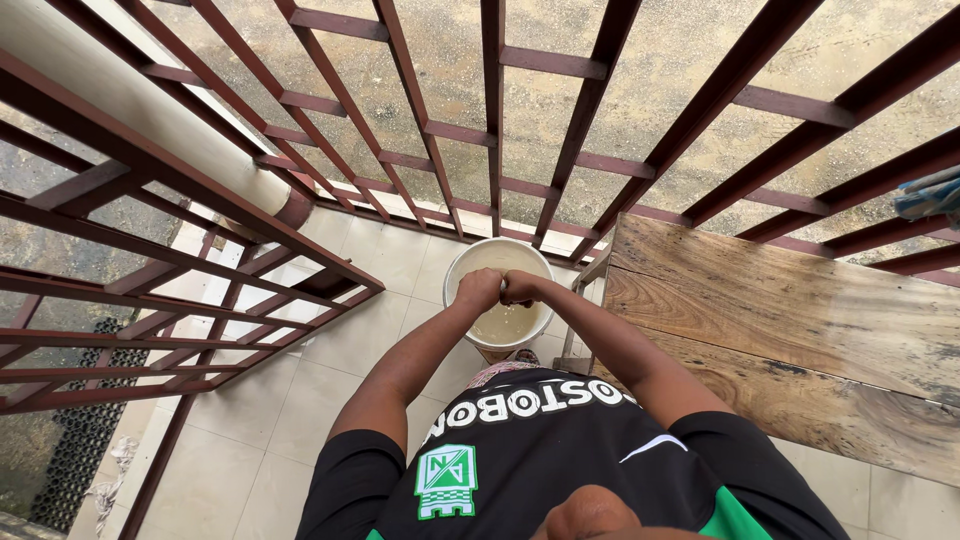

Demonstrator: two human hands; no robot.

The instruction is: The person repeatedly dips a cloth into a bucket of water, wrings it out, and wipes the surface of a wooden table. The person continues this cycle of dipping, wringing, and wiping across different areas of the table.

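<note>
The bucket point(500, 262) at mid-frame looks like smooth, pale plastic, holding cloudy water with a dull sheen. At right, the tabletop point(800, 330) is rough, weathered wood, matt with dark grain streaks. The railing point(490, 120) across the top and left is painted metal, reddish-brown, slightly glossy. The floor point(290, 400) is pale tile, smooth and faintly shiny. The shirt point(540, 450) is smooth black synthetic cloth.

Black short-sleeved jersey point(540, 450): white lettering across chest, green-white crest below lettering, green side panel, white stripe. Forearms bare.
</note>
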